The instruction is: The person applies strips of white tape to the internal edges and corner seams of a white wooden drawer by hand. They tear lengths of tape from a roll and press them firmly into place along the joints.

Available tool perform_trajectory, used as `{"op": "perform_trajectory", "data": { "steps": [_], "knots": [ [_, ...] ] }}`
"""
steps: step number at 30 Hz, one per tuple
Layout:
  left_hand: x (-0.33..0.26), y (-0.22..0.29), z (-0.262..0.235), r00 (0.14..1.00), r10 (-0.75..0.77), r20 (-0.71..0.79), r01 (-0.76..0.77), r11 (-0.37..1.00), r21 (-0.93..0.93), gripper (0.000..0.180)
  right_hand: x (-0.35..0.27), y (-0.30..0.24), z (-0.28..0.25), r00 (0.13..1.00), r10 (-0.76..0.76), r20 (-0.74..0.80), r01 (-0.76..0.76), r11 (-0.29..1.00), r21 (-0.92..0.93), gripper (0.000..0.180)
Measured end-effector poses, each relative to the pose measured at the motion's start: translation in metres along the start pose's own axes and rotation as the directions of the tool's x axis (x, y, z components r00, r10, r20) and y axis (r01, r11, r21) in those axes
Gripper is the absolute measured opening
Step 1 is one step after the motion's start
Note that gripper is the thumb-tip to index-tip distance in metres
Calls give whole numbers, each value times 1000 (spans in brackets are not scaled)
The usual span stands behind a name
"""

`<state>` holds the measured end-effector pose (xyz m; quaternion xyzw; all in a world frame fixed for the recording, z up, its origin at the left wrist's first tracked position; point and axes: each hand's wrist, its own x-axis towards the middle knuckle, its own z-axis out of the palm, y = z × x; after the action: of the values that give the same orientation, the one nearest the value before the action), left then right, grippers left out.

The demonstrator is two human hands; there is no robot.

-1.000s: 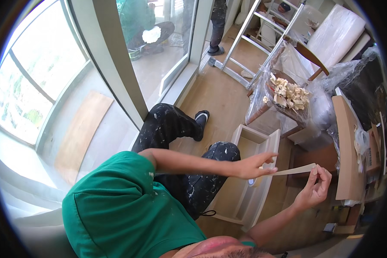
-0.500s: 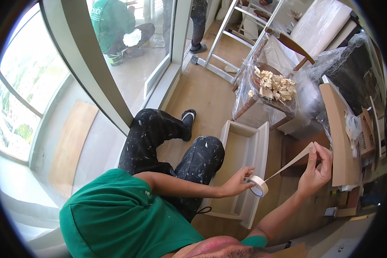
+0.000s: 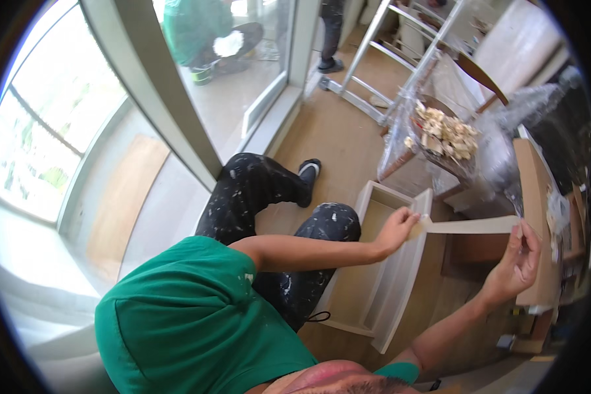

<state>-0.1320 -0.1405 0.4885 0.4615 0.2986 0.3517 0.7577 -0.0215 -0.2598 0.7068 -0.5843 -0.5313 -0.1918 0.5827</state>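
A strip of cream masking tape (image 3: pixel 473 226) stretches nearly level between my two hands, over the far right side of a pale drawer-like wooden box (image 3: pixel 404 292). My left hand (image 3: pixel 395 231) is closed on the tape roll (image 3: pixel 423 226), which is blurred and partly hidden by my fingers. Fingers and thumb of my right hand (image 3: pixel 515 262) pinch the free end of the strip. The box lies on the floor beside my bent knee.
Beyond the box stands a plastic-wrapped chair with crumpled tape scraps (image 3: pixel 446 134) on its seat. An aluminium ladder (image 3: pixel 368 56) is behind it. Cardboard (image 3: pixel 532 197) leans at the right. A glass door (image 3: pixel 243 59) is at left, with a co-worker (image 3: pixel 197 33) crouching behind it.
My left hand has moved up and turned, covering more of the roll. The strip has swung from slanting to nearly level and looks wider. The whole view has shifted slightly.
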Motion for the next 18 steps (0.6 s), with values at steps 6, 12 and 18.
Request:
{"op": "perform_trajectory", "data": {
  "steps": [6,12,18],
  "knots": [
    [-54,-16,22,995,90,49,-84,991,-101,37,25,37,16,996,16,88,-8,996,-86,20],
    [-72,-57,46,993,-101,56,90,981,171,33,26,100,55,938,157,309,-162,987,-10,22],
    [-15,-160,87,827,-546,-135,560,821,113,42,-27,220,136,755,177,632,-206,978,-27,15]
  ]
}}
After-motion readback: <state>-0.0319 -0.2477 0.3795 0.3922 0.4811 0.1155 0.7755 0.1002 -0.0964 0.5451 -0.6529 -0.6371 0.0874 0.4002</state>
